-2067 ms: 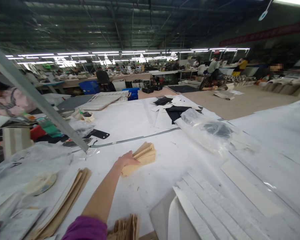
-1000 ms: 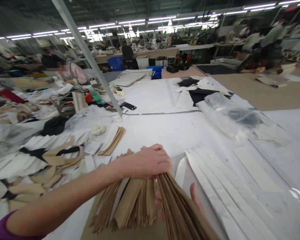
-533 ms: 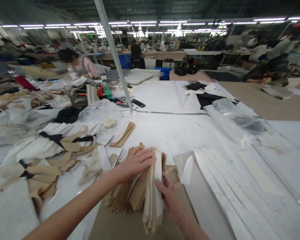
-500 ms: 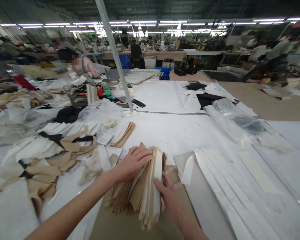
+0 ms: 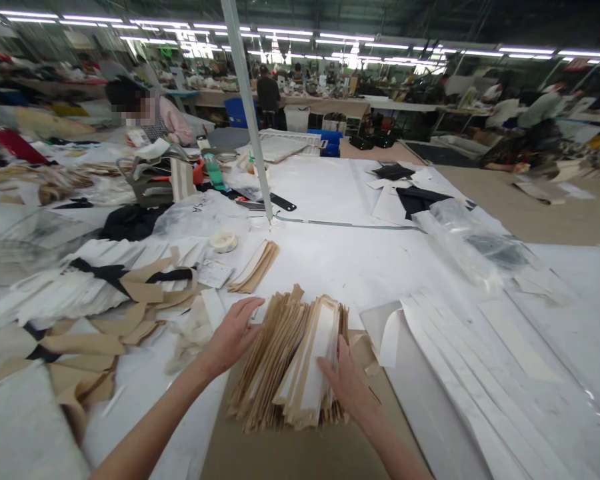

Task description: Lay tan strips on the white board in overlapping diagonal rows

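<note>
fingers of the left hand stand parted, the thumb away from the rest, just beside the left edge of the stack of strips; whether they touch it cannot be told. those of the right hand lie along the stack's right edge, the thumb against its white upper face; whether they grip cannot be told either.

a white tabletop spreads around and beyond both sets of fingers. far ahead of them, past its edge, sits a blue bin, its contents hidden. long white strips lie side by side to the right of the right fingers. below the fingers, under the stack, is a brown board. well ahead and right of the right fingers lies a clear plastic bag, crumpled, with something dark showing in it.

the stack rests between the two hands: toward the left fingers, tan strips packed close on edge, their ends uneven; toward the right fingers, tan and white layers, tilted, a white face showing. ahead of the left fingertips lies a folded bundle, tan and white, and beyond it a cream roll.
</note>
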`<state>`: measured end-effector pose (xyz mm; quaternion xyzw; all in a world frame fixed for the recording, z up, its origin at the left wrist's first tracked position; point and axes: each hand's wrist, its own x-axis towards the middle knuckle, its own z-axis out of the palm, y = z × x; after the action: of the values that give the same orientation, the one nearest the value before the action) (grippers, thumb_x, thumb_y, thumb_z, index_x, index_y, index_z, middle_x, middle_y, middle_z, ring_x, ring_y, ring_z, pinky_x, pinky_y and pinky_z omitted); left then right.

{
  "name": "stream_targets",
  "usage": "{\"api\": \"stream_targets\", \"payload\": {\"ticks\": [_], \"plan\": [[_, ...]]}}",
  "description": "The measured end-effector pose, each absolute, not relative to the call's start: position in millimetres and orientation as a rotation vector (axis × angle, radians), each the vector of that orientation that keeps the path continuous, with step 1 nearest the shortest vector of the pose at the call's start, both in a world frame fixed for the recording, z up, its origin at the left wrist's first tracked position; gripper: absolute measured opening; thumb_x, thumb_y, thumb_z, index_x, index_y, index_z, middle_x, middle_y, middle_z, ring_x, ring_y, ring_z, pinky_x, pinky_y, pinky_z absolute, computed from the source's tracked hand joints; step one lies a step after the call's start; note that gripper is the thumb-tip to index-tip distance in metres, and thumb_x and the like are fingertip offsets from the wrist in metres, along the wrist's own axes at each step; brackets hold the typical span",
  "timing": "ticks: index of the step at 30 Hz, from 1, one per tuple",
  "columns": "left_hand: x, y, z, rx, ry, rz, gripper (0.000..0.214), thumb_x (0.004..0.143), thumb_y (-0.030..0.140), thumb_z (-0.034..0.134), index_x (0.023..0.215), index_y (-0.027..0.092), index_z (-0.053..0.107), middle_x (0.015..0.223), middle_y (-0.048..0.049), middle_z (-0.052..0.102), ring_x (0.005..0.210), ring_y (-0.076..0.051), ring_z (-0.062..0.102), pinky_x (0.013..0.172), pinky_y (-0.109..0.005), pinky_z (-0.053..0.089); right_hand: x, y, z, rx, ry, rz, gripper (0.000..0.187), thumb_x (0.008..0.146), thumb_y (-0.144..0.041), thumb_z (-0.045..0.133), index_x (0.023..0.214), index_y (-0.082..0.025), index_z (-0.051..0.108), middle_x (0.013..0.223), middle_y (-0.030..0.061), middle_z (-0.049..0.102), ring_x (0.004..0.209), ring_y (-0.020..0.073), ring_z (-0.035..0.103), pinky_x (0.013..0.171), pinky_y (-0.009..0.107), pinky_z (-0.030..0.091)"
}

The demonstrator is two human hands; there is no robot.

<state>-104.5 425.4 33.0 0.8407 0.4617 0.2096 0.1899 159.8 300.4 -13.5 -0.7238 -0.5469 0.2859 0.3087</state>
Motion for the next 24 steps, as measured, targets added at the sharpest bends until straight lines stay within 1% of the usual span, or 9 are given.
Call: {"api": "stream_targets", "payload": {"ticks": [2, 5, 8, 10, 12, 15, 19, 21, 24], "plan": [[-135.4, 438.3, 15.7, 2.268, 1.464, 0.509, 0.042, 0.089, 0.035, 0.04, 0.126, 0.018, 0.046, 0.127, -0.0118, 0.053, 0.122, -0.023, 0.046, 0.104, -0.041, 0.038, 168.9, 295.7, -8.5, -1.915, -1.556, 0.676, 0.048, 0.089, -0.043, 0.044, 0.127, -0.013, 0.049, 0.122, 0.0174, 0.059, 0.116, 0.0313, 0.053, 0.097, 0.048, 0.043], [-182.5, 450.2, -6.9, 2.208, 1.571, 0.38, 0.035, 0.086, 0.036, 0.042, 0.109, 0.017, 0.058, 0.109, -0.0119, 0.063, 0.107, -0.026, 0.056, 0.095, -0.044, 0.043, 201.4, 291.4, -8.6, -1.893, -1.641, 0.557, 0.035, 0.093, -0.039, 0.036, 0.117, -0.021, 0.054, 0.115, 0.0115, 0.062, 0.107, 0.0262, 0.057, 0.094, 0.044, 0.045], [-210.1, 445.5, -19.6, 2.191, 1.547, 0.274, 0.03, 0.082, 0.038, 0.048, 0.097, 0.018, 0.064, 0.1, -0.0099, 0.067, 0.098, -0.025, 0.059, 0.09, -0.04, 0.045, 248.0, 293.1, -16.4, -2.035, -1.698, 0.473, 0.031, 0.093, -0.035, 0.033, 0.11, -0.024, 0.055, 0.111, 0.0082, 0.064, 0.1, 0.0241, 0.061, 0.085, 0.04, 0.049], [-212.8, 436.7, -24.4, 2.193, 1.468, 0.23, 0.028, 0.081, 0.04, 0.052, 0.095, 0.02, 0.066, 0.101, -0.0084, 0.067, 0.099, -0.024, 0.059, 0.089, -0.036, 0.045, 274.7, 295.6, -21.5, -2.101, -1.827, 0.494, 0.031, 0.093, -0.031, 0.031, 0.108, -0.023, 0.057, 0.109, 0.0078, 0.064, 0.099, 0.0236, 0.061, 0.081, 0.038, 0.05], [-207.2, 428.6, -29.5, 2.227, 1.385, 0.198, 0.03, 0.081, 0.042, 0.054, 0.099, 0.02, 0.066, 0.106, -0.0083, 0.066, 0.103, -0.024, 0.057, 0.092, -0.035, 0.043, 291.0, 297.8, -24.6, -2.129, -1.939, 0.532, 0.03, 0.091, -0.025, 0.033, 0.107, -0.022, 0.058, 0.111, 0.0078, 0.062, 0.101, 0.0225, 0.06, 0.082, 0.035, 0.049], [-194.4, 423.8, -39.7, 2.32, 1.366, 0.103, 0.036, 0.081, 0.043, 0.055, 0.108, 0.021, 0.064, 0.113, -0.01, 0.064, 0.108, -0.027, 0.055, 0.094, -0.037, 0.041, 296.2, 303.4, -28.3, -2.169, -1.995, 0.57, 0.035, 0.088, -0.019, 0.039, 0.12, -0.023, 0.052, 0.119, 0.0067, 0.058, 0.102, 0.019, 0.06, 0.08, 0.029, 0.049], [-182.4, 428.3, -48.2, 2.374, 1.416, -0.105, 0.03, 0.086, 0.038, 0.044, 0.099, 0.022, 0.066, 0.099, -0.0085, 0.066, 0.099, -0.028, 0.058, 0.083, -0.036, 0.043, 286.4, 320.3, -36.5, -2.251, -2.034, 0.576, 0.048, 0.084, -0.017, 0.049, 0.131, -0.024, 0.043, 0.128, 0.0081, 0.05, 0.104, 0.02, 0.058, 0.072, 0.027, 0.048], [-179.3, 431.1, -45.6, 2.369, 1.394, -0.157, 0.033, 0.088, 0.04, 0.039, 0.09, 0.022, 0.066, 0.093, -0.0075, 0.066, 0.095, -0.027, 0.059, 0.08, -0.036, 0.042, 280.9, 329.6, -39.0, -2.279, -2.056, 0.58, 0.042, 0.084, -0.019, 0.051, 0.125, -0.024, 0.048, 0.124, 0.0081, 0.052, 0.104, 0.021, 0.057, 0.069, 0.026, 0.046], [-177.9, 434.1, -35.4, 2.274, 1.357, -0.161, 0.035, 0.087, 0.045, 0.037, 0.084, 0.021, 0.063, 0.089, -0.0071, 0.066, 0.091, -0.026, 0.06, 0.079, -0.035, 0.042, 275.7, 340.2, -37.8, -2.298, -2.081, 0.595, 0.022, 0.088, -0.022, 0.048, 0.108, -0.023, 0.058, 0.116, 0.0081, 0.056, 0.107, 0.0219, 0.054, 0.07, 0.026, 0.044]]}}
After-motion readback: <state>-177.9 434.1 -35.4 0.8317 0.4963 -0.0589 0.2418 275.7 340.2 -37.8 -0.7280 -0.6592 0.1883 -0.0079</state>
